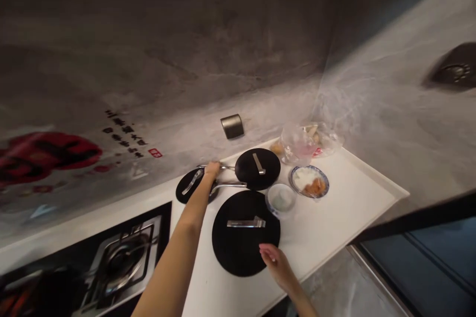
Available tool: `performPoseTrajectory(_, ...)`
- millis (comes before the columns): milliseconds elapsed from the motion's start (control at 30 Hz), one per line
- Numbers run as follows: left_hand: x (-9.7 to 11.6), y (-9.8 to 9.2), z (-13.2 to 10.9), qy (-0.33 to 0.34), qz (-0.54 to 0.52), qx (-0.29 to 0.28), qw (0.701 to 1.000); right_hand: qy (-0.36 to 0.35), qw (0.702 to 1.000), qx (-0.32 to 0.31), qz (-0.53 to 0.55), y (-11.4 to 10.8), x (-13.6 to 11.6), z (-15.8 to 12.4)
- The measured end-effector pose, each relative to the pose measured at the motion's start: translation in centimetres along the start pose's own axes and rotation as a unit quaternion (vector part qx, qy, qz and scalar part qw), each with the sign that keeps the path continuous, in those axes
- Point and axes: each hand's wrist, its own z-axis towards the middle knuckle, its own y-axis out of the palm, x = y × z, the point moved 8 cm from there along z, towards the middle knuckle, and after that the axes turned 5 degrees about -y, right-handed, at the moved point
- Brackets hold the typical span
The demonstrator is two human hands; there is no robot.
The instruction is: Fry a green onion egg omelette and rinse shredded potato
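My left hand [212,169] reaches to the back of the counter, its fingers closed around the metal handle [227,167] of a pan. That pan is covered by a round black lid [247,166] with a metal strip grip. Left of the hand lies a similar black lid [182,189], partly hidden by my forearm; a second metal handle [232,184] runs to the right from there. My right hand [274,261] hovers by the near right edge of a large black lid [238,252], fingers loosely bent and holding nothing visible.
A small white bowl [281,189] touches or overlaps the large lid's edge. Behind it stand a blue-rimmed plate [326,187] with white and orange food and clear plastic bags [297,143]. A gas stove [122,262] lies left; a wall-mounted metal piece [232,127] is behind.
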Motion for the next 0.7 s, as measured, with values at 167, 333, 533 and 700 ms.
performPoseTrajectory(167,-1.0,2.8,4.4,0.019,0.044,-0.043,0.998,-0.009,1.000,-0.014,0.014,-0.9,-1.8,5.5)
performPoseTrajectory(333,-1.3,1.2,6.2,0.077,0.053,-0.073,0.993,-0.078,0.988,0.075,-0.109,-3.8,-7.5,13.7)
performPoseTrajectory(533,0.7,-2.2,4.7,0.134,0.123,-0.100,0.978,-0.040,0.894,0.129,-0.427,-5.5,-13.0,25.6)
performPoseTrajectory(700,1.9,-3.3,1.7,0.132,0.145,-0.121,0.973,-0.015,0.877,0.048,-0.478,-5.6,-12.8,29.9)
